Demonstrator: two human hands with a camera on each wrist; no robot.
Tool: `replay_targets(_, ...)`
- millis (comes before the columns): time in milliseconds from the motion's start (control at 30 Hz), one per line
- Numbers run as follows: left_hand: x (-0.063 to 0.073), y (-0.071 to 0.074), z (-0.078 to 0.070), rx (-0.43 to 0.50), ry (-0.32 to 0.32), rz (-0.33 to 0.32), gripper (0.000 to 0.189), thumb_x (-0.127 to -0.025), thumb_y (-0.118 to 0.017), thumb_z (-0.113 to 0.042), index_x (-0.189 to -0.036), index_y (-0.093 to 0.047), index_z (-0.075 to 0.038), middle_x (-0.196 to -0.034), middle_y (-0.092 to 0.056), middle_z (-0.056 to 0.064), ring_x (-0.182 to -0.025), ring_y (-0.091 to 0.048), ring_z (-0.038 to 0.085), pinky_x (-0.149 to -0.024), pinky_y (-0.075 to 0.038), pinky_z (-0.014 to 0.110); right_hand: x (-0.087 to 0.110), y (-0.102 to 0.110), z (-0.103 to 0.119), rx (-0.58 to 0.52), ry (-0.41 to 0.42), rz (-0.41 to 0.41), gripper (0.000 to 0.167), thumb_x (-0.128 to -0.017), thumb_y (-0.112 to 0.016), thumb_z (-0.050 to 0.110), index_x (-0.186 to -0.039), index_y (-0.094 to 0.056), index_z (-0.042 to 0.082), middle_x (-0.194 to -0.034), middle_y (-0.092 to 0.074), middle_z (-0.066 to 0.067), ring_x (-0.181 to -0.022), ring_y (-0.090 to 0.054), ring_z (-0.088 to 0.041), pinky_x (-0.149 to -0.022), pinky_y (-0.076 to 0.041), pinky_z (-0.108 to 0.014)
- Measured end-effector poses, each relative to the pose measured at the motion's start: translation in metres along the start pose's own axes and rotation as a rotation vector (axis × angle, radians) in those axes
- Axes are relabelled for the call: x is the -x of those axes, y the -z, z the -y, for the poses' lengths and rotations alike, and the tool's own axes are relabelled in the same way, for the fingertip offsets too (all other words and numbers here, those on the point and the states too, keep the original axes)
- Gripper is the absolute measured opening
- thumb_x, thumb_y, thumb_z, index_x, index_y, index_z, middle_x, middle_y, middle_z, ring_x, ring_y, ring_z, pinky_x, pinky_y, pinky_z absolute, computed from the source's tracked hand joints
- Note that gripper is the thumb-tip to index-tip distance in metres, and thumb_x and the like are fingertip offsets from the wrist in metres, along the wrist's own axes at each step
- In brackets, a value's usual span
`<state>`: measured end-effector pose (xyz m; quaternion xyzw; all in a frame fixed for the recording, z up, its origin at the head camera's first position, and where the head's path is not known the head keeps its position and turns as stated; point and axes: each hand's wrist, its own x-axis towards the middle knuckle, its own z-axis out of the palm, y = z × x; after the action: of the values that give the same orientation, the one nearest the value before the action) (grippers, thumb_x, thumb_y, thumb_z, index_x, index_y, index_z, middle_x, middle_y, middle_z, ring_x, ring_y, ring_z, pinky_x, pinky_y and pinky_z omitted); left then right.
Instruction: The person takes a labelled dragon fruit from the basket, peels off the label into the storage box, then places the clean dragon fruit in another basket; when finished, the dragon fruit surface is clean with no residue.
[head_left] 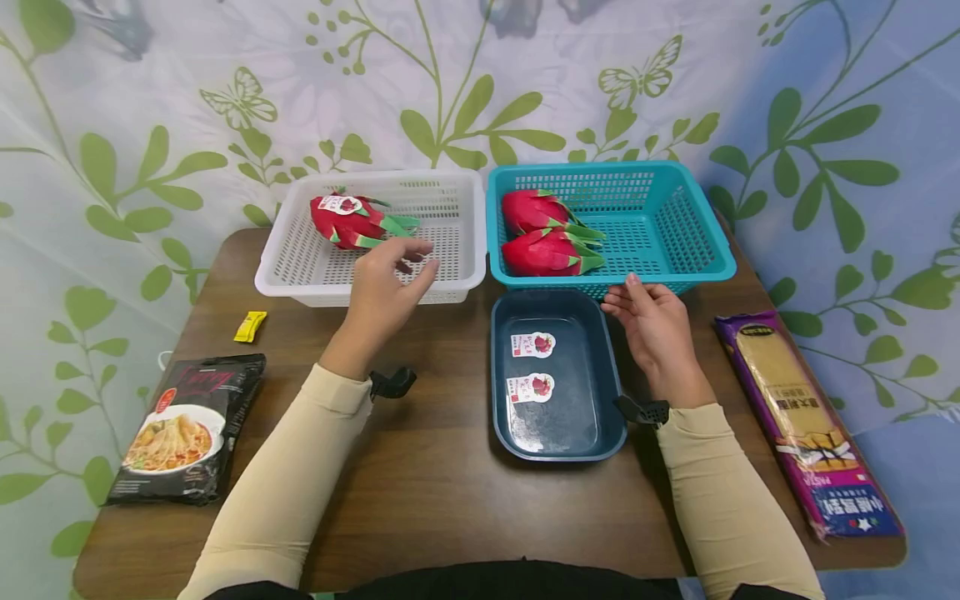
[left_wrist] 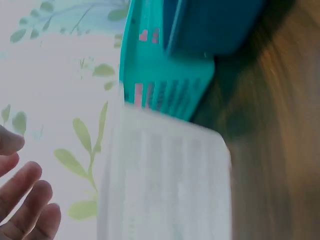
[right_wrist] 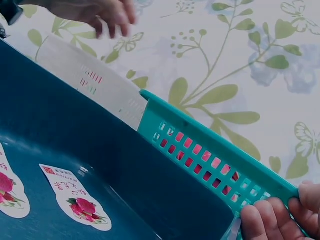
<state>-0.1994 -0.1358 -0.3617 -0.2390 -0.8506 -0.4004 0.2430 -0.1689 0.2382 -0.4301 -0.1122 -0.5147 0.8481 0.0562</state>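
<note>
My left hand [head_left: 385, 283] hovers over the front rim of the white basket [head_left: 480, 250], fingers loosely bent and nothing held. Inside that basket lies a red dragon fruit [head_left: 337, 223] bearing a white label. My right hand [head_left: 654, 333] holds the front rim of the teal basket [head_left: 675, 281]; in the right wrist view the thumb is at the rim and the fingers [right_wrist: 267, 217] bend against the outer wall. Two dragon fruits without visible labels, one [head_left: 528, 210] behind the other [head_left: 547, 253], lie at its left end. Two dragon fruit labels [head_left: 533, 344] lie in the dark blue tray [head_left: 558, 433].
On the left of the wooden table [head_left: 420, 517] are a black noodle packet [head_left: 187, 429] and a small yellow wrapped piece [head_left: 251, 326]. A long purple pasta packet [head_left: 806, 425] lies along the right edge. Patterned cloth [head_left: 450, 75] hangs behind the baskets.
</note>
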Motion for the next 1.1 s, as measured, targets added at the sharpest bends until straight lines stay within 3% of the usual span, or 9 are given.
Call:
replay_targets(167,0.033,0.021,0.015,0.116,0.179,-0.116,0.02,-0.095,-0.079,-0.007,-0.112,-0.075,0.003,-0.107,-0.076,0.009,-0.089,-0.07,0.02,-0.074,-0.059,0.034,0.0,0.001,0.0,0.011,0.003,-0.006,0.041,-0.101,-0.072,0.024,-0.122,-0.055,-0.006,-0.107,-0.069,-0.02,-0.091,-0.07,-0.023,-0.087,-0.06,-0.034)
replay_targets(267,0.055,0.022,0.019,0.193,0.306,-0.167,0.02,-0.096,-0.079,-0.009,-0.112,-0.075,0.004,-0.106,-0.076,0.012,-0.087,-0.067,0.018,-0.07,-0.055,0.023,0.001,0.002,0.0,0.007,0.002,-0.007,0.039,-0.101,-0.071,0.023,-0.122,-0.055,-0.005,-0.106,-0.069,-0.019,-0.09,-0.07,-0.023,-0.086,-0.06,-0.033)
replay_targets(367,0.072,0.019,0.026,0.31,0.433,-0.216,0.022,-0.098,-0.077,-0.008,-0.113,-0.073,0.008,-0.102,-0.073,0.022,-0.08,-0.068,0.02,-0.067,-0.057,0.022,0.001,0.002,0.0,-0.006,0.005,-0.001,0.037,-0.102,-0.071,0.022,-0.122,-0.055,-0.006,-0.105,-0.069,-0.019,-0.09,-0.07,-0.023,-0.086,-0.06,-0.033)
replay_targets(500,0.085,0.016,0.035,0.526,0.652,-0.326,0.021,-0.1,-0.074,-0.01,-0.112,-0.067,0.006,-0.097,-0.071,0.026,-0.073,-0.07,0.023,-0.063,-0.061,0.029,0.001,0.002,0.0,-0.016,0.011,0.009,0.039,-0.101,-0.071,0.023,-0.122,-0.055,-0.006,-0.105,-0.068,-0.02,-0.09,-0.071,-0.023,-0.086,-0.06,-0.034)
replay_targets(633,0.09,0.01,0.043,0.776,0.817,-0.433,0.016,-0.103,-0.07,-0.014,-0.105,-0.061,0.0,-0.089,-0.07,0.016,-0.071,-0.068,0.023,-0.063,-0.06,0.03,0.001,0.001,-0.001,-0.008,0.009,0.01,0.037,-0.102,-0.07,0.022,-0.121,-0.055,-0.005,-0.105,-0.068,-0.019,-0.09,-0.07,-0.023,-0.086,-0.06,-0.033)
replay_targets(867,0.09,-0.004,0.047,1.192,0.888,-0.482,0.023,-0.108,-0.063,-0.022,-0.113,-0.053,-0.002,-0.091,-0.065,0.01,-0.077,-0.065,0.023,-0.07,-0.058,0.031,0.0,0.002,-0.001,0.001,0.01,0.005,0.035,-0.103,-0.068,0.022,-0.121,-0.054,-0.005,-0.105,-0.069,-0.019,-0.09,-0.07,-0.023,-0.086,-0.06,-0.033)
replay_targets(1100,0.08,-0.006,0.061,1.459,0.862,-0.762,0.023,-0.102,-0.073,-0.014,-0.111,-0.056,-0.001,-0.095,-0.064,0.015,-0.085,-0.067,0.027,-0.084,-0.061,0.037,0.0,0.001,-0.002,-0.003,0.005,0.005,0.037,-0.102,-0.07,0.024,-0.121,-0.055,-0.005,-0.104,-0.07,-0.018,-0.089,-0.071,-0.022,-0.086,-0.06,-0.033)
